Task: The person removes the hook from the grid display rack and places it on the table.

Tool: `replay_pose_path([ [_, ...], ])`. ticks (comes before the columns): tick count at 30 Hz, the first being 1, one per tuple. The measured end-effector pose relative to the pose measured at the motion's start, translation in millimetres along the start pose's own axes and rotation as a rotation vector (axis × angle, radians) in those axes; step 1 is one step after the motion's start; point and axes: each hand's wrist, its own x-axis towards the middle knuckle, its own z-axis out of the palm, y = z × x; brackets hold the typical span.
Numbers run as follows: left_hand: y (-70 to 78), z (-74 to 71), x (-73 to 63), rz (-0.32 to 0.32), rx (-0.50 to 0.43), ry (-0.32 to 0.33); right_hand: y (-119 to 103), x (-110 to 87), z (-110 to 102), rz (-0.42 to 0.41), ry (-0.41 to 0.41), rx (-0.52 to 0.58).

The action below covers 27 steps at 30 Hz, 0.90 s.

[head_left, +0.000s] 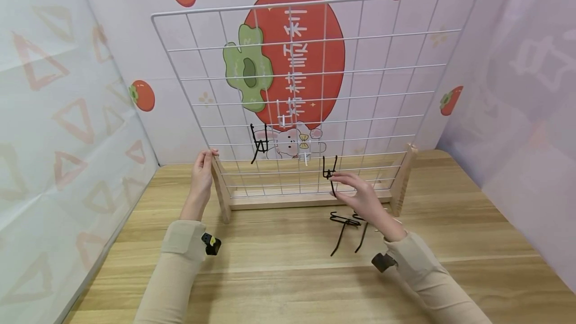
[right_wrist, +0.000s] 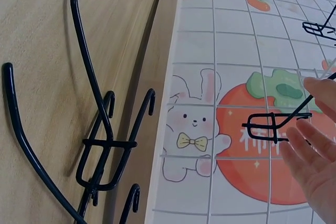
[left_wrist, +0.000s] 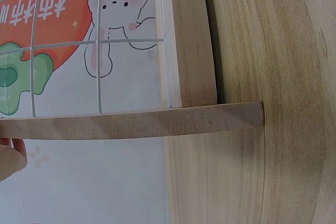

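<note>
A white wire grid panel (head_left: 373, 68) leans in a wooden stand (head_left: 310, 199). At the top of the stand's left upright (left_wrist: 105, 126), my left hand (head_left: 203, 169) grips the wood with its fingertips. My right hand (head_left: 362, 200) holds a black metal hook (head_left: 329, 173) against the lower part of the grid, with fingertips by its base and thumb by its prong. In the right wrist view, the prong of this hook (right_wrist: 274, 127) runs between thumb and fingers. Another black hook (head_left: 259, 143) hangs farther left. White hooks (head_left: 284, 120) hang between them on the grid.
Loose black hooks (head_left: 344, 221) lie on the wooden table (head_left: 279, 274) below my right forearm, close to the stand's front bar. Behind the grid is a pale backdrop with a big red persimmon print (head_left: 310, 29). The stand's right upright (head_left: 403, 176) rises beside my right hand.
</note>
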Motion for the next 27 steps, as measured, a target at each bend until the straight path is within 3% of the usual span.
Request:
replay_pose_path([
  [6,-0.5,0.5,-0.2,0.022,-0.014,0.006,-15.6,4.2,-2.4,-0.016,0.004,0.005],
  [14,-1.0,0.3,-0.3,0.024,-0.015,0.004,8.2,-0.6,7.3,-0.070,0.021,0.016],
  [27,-1.0,0.1,0.0,0.019,-0.030,0.007,7.9,1.5,7.9,-0.085,0.025,-0.017],
])
